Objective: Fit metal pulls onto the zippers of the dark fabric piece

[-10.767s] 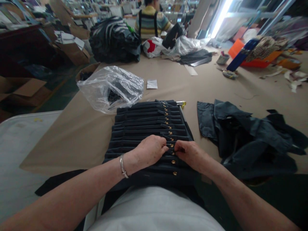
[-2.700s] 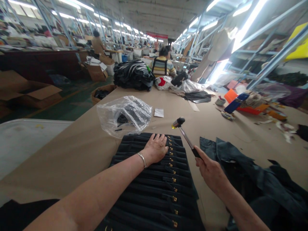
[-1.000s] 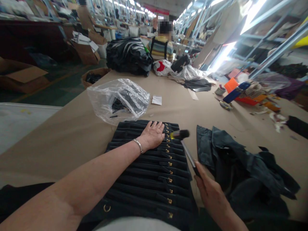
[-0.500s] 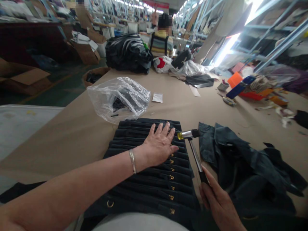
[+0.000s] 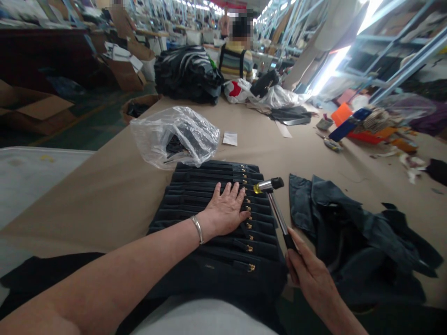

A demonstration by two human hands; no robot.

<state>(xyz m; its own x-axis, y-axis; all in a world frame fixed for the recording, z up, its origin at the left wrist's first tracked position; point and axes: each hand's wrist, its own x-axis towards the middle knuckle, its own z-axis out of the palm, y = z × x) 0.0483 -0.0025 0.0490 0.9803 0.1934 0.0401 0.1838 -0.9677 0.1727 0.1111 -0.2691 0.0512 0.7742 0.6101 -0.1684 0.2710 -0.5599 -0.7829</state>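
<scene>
A row of dark, overlapping fabric pieces [image 5: 195, 200] lies in front of me, with gold zipper pulls [image 5: 248, 225] lined up along the right side. My left hand [image 5: 225, 209] rests flat on these pieces, fingers spread, beside the zipper pulls. My right hand [image 5: 309, 265] is wrapped round the black grip of a small hammer [image 5: 277, 211]. Its head, with a yellow face on the left and a black face on the right, is over the right edge of the fabric stack. Dark fabric [image 5: 349, 223] lies crumpled to the right of the hammer.
A clear plastic bag [image 5: 146, 139] with dark contents sits behind the stack, beside a small white packet [image 5: 230, 138]. Snips [image 5: 331, 144] and an orange bin [image 5: 370, 136] stand at the right. A dark fabric pile [image 5: 188, 77] is at the back, near a seated person [image 5: 235, 60].
The fabric stack is arranged differently, with more zipper pulls showing at the far end. My left hand has slid slightly left, and the hammer has moved a little left and up.
</scene>
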